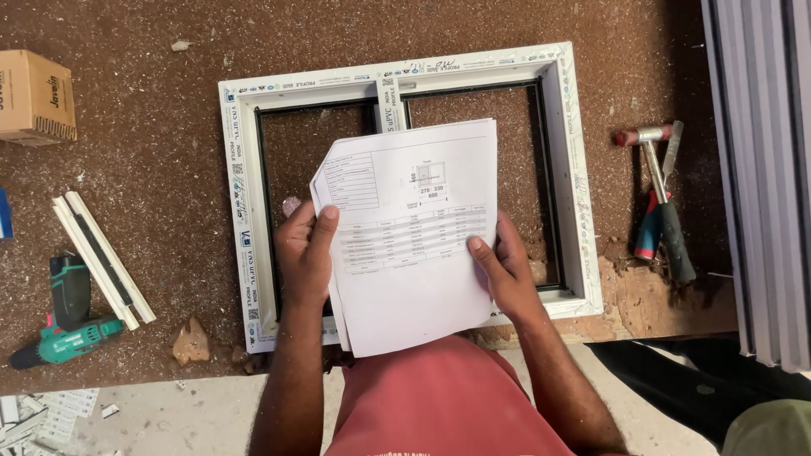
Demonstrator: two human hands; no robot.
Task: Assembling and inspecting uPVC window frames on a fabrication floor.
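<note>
I hold a small stack of white printed sheets [414, 245] with a drawing and tables on the top page. My left hand [306, 253] grips the left edge, thumb on top. On the right edge sits my right hand [505, 266], thumb pressing the page. Beneath the sheets, a white plastic window frame [241, 186] with a middle bar and black seals lies flat on a brown chipboard worktop [152, 152]; the papers cover its lower middle.
A hammer with a dark handle [663, 190] and another red-and-blue tool lie right of the frame. A green cordless drill [63, 317] and white profile strips [101, 257] lie at left, a cardboard box [34, 97] at far left. Grey profiles [760, 169] run along the right.
</note>
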